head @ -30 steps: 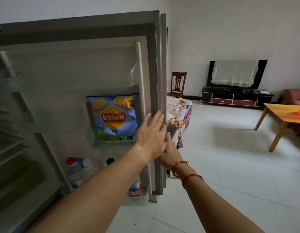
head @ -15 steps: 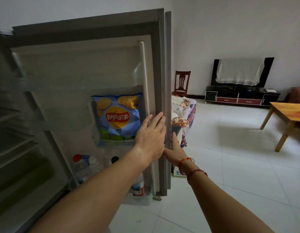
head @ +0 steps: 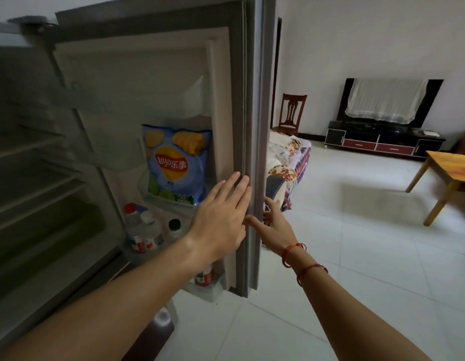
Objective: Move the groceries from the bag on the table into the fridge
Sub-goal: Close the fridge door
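Note:
The fridge door [head: 252, 100] stands open in front of me. Its middle shelf carries a blue Lay's chips bag [head: 174, 165], and several bottles [head: 142, 225] stand in the bottom shelf. My left hand [head: 221, 217] lies flat with straight fingers against the inner side of the door, by the grey gasket. My right hand [head: 273, 225] holds the door's free edge, with the thumb on the gasket side and the fingers on the outer face. The fridge interior [head: 30, 178] at left is dim and blurred, with bare shelves.
A seat covered by a patterned blanket [head: 288, 157] stands right behind the door. Further back are a wooden chair [head: 291, 113] and a TV stand [head: 382, 144]. A wooden table [head: 455, 168] shows at the right edge. White tiled floor lies between them.
My view has come closer to the door. The right thumb has come round onto the door's edge. The left hand stays flat on the inner side.

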`<state>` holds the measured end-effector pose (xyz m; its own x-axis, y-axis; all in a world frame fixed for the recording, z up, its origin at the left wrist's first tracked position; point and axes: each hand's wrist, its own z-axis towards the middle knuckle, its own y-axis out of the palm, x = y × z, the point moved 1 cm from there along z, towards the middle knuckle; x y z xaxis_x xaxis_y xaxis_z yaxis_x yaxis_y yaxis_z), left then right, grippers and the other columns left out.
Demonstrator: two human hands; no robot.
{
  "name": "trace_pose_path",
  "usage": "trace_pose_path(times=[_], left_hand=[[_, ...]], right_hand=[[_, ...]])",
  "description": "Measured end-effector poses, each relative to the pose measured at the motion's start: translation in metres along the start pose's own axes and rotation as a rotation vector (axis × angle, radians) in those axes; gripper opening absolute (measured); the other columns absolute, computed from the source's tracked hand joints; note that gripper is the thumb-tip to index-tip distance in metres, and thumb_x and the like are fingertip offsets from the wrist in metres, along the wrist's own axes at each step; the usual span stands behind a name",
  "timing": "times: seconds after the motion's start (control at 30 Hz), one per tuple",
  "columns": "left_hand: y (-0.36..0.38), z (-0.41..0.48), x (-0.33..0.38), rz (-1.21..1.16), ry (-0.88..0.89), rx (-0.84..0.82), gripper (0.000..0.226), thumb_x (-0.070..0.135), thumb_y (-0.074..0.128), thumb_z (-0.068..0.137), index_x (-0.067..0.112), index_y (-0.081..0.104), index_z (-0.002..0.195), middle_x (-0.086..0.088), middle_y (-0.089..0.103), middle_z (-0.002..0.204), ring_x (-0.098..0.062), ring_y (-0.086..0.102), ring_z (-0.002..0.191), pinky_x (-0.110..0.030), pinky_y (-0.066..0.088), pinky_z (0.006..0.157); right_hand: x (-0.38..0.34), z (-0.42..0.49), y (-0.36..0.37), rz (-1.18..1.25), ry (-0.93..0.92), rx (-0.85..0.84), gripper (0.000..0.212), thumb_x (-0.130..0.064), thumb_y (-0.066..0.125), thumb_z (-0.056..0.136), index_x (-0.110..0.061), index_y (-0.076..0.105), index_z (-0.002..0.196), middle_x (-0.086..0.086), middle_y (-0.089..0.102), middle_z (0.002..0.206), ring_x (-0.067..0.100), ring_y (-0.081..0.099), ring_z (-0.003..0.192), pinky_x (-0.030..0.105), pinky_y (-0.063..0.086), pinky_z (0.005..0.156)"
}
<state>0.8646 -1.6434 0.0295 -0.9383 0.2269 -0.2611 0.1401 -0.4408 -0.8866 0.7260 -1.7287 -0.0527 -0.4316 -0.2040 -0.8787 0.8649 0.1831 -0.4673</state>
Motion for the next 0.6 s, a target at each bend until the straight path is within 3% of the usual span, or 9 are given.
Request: trace_pose_path(times=[0.1, 0.2, 0.43, 0.6], left_hand=[[-0.006, -0.039, 0.001, -0.105, -0.037, 0.038, 0.079, 0.038, 0.048, 0.092, 0.013, 0.007, 0.155, -0.006, -0.001, 0.164, -0.022, -0.006, 0.150, -0.040, 0.006, 0.122], [-0.008, -0.078, 0.001, -0.171, -0.096, 0.061, 0.083, 0.037, 0.050, 0.092, 0.013, 0.002, 0.155, -0.005, -0.007, 0.163, -0.019, -0.007, 0.150, -0.038, 0.006, 0.121], [-0.017, -0.160, -0.005, -0.313, -0.284, 0.137, 0.086, 0.040, 0.050, 0.092, 0.011, 0.000, 0.155, -0.003, -0.009, 0.163, -0.017, -0.004, 0.151, -0.037, 0.008, 0.120], [-0.022, -0.210, -0.010, -0.408, -0.438, 0.237, 0.087, 0.042, 0.051, 0.092, 0.012, -0.002, 0.155, 0.002, -0.012, 0.163, -0.015, -0.003, 0.151, -0.042, 0.017, 0.119]], right_hand=[[-0.007, -0.031, 0.007, -0.042, -0.083, -0.002, 0.067, -0.038, 0.063, 0.093, -0.030, 0.026, 0.149, -0.016, 0.053, 0.101, -0.002, 0.054, 0.084, 0.005, 0.041, 0.065], [-0.017, -0.059, 0.023, -0.080, -0.169, -0.002, 0.067, -0.036, 0.062, 0.094, -0.038, 0.021, 0.147, -0.023, 0.047, 0.094, 0.003, 0.055, 0.083, 0.008, 0.042, 0.066], [-0.035, -0.101, 0.070, -0.103, -0.367, -0.175, 0.068, -0.038, 0.059, 0.094, -0.041, 0.021, 0.151, -0.009, 0.055, 0.122, 0.006, 0.057, 0.102, 0.031, 0.054, 0.084], [-0.067, -0.117, 0.108, -0.116, -0.571, -0.304, 0.086, -0.037, 0.063, 0.090, -0.027, 0.010, 0.157, -0.005, 0.032, 0.154, 0.007, 0.037, 0.138, 0.040, 0.044, 0.109]])
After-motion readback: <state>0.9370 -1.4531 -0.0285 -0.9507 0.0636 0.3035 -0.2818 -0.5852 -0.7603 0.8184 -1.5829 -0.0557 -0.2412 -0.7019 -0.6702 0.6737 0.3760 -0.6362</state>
